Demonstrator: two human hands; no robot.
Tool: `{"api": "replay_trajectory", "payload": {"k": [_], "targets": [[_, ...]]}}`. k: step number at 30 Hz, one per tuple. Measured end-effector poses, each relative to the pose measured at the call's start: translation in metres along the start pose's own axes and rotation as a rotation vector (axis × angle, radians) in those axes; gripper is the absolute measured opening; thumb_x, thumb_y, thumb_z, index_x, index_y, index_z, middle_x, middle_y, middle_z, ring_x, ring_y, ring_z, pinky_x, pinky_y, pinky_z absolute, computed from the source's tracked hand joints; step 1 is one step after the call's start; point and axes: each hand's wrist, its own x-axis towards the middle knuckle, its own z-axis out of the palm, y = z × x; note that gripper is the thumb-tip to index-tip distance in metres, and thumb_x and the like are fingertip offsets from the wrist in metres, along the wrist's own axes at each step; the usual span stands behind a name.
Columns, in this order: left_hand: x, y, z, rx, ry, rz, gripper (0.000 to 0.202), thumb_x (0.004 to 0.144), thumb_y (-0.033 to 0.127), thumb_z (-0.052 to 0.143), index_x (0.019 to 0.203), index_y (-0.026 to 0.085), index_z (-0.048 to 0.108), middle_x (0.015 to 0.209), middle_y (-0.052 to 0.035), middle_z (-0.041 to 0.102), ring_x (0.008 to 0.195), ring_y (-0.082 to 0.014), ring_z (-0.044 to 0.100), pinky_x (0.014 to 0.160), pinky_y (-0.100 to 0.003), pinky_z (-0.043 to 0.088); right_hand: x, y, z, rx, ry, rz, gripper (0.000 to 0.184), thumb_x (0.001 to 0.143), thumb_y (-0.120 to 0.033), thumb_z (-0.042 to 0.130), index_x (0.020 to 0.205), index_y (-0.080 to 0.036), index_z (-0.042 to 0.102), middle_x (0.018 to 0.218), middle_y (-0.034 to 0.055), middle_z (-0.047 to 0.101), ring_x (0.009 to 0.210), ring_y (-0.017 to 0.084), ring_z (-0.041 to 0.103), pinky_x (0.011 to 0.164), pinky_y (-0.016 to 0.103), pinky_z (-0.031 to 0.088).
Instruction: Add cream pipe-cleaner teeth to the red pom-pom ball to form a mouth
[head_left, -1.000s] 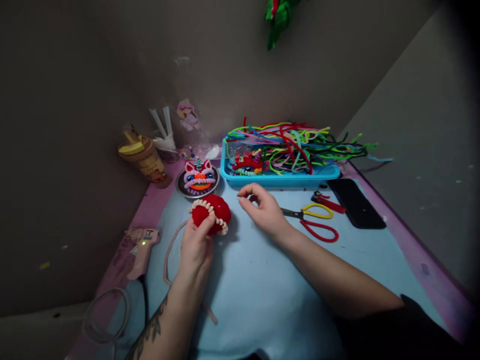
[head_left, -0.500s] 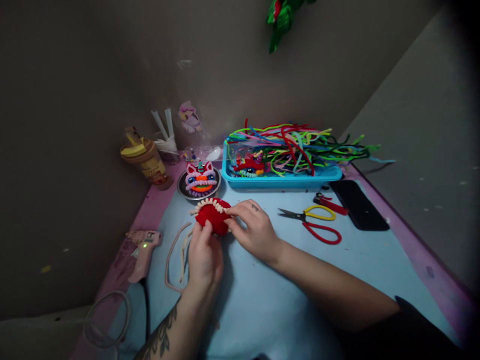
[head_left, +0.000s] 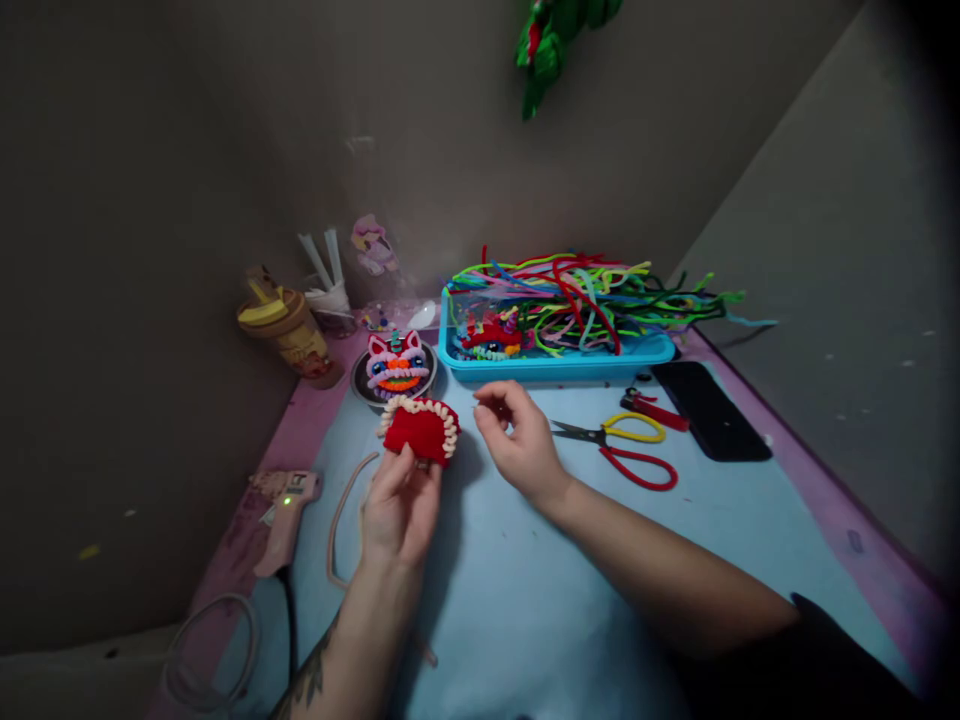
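My left hand (head_left: 403, 500) grips a red fuzzy craft piece (head_left: 421, 432) edged with a looped cream pipe-cleaner trim (head_left: 450, 428). The thumb lies on its front, the other fingers beneath. To the right of it, apart from the piece, my right hand (head_left: 521, 435) hovers with thumb and fingertips drawn together in a pinch. Whatever sits between those tips, if anything, is too small to make out. Behind the red piece, a pink lion-head figure (head_left: 397, 370) of pipe cleaners rests in a metal bowl (head_left: 360, 385). A pale pipe cleaner (head_left: 334, 525) lies left of my left hand.
Scissors (head_left: 600, 437), a red-handled cutter (head_left: 660, 410) and a black phone (head_left: 712, 410) lie at right. A blue tray (head_left: 555, 371) holds many pipe cleaners and a red lion-head figure (head_left: 491, 338). At left are a pink glue gun (head_left: 285, 515) and a drink cup (head_left: 289, 335).
My right hand has let go of the red piece and drawn off to the right. The left hand still holds the piece, now turned so the trim shows along its top and right edge.
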Motion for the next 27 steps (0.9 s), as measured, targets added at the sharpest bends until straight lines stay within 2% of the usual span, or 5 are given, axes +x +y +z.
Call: {"api": "replay_trajectory", "payload": {"k": [5, 13, 21, 24, 27], "targets": [[0.001, 0.002, 0.001, -0.029, -0.006, 0.033, 0.042, 0.078, 0.004, 0.059, 0.116, 0.021, 0.064, 0.113, -0.0069, 0.071, 0.107, -0.0171, 0.066, 0.097, -0.029, 0.049, -0.008, -0.004, 0.011, 0.007, -0.258, 0.079, 0.004, 0.08, -0.02, 0.059, 0.077, -0.018, 0.061, 0.074, 0.0005, 0.061, 0.068, 0.013, 0.055, 0.062, 0.024, 0.043], [0.001, -0.009, -0.002, 0.089, -0.102, 0.147, 0.042, 0.07, 0.016, 0.076, 0.11, 0.019, 0.065, 0.114, -0.0077, 0.07, 0.107, -0.0179, 0.065, 0.1, -0.029, 0.046, -0.014, -0.001, 0.019, 0.021, -0.305, 0.261, 0.01, 0.079, -0.023, 0.057, 0.071, -0.018, 0.057, 0.068, -0.0011, 0.057, 0.063, 0.013, 0.051, 0.06, 0.024, 0.041], [0.002, -0.009, -0.001, 0.081, 0.041, 0.065, 0.012, 0.08, 0.014, 0.067, 0.09, 0.019, 0.07, 0.095, -0.0039, 0.074, 0.085, -0.0129, 0.069, 0.079, -0.022, 0.055, -0.012, 0.003, 0.017, 0.041, -0.264, 0.188, 0.007, 0.081, -0.019, 0.056, 0.075, -0.019, 0.06, 0.074, 0.0005, 0.061, 0.069, 0.014, 0.057, 0.064, 0.025, 0.044], [0.004, -0.004, 0.001, -0.007, 0.161, -0.008, 0.013, 0.085, 0.007, 0.057, 0.086, 0.015, 0.068, 0.088, -0.0039, 0.073, 0.078, -0.011, 0.069, 0.073, -0.02, 0.056, -0.013, 0.003, 0.015, 0.022, -0.227, 0.082, 0.008, 0.083, -0.015, 0.056, 0.078, -0.019, 0.061, 0.075, 0.0009, 0.061, 0.072, 0.015, 0.057, 0.065, 0.026, 0.045], [0.005, -0.003, 0.0, -0.043, 0.179, -0.03, 0.016, 0.086, 0.003, 0.053, 0.089, 0.012, 0.066, 0.087, -0.0051, 0.072, 0.08, -0.0113, 0.069, 0.072, -0.018, 0.056, -0.016, 0.003, 0.014, -0.004, -0.221, -0.049, 0.009, 0.084, -0.013, 0.056, 0.082, -0.02, 0.061, 0.077, 0.0011, 0.059, 0.073, 0.015, 0.057, 0.067, 0.026, 0.046]]}}
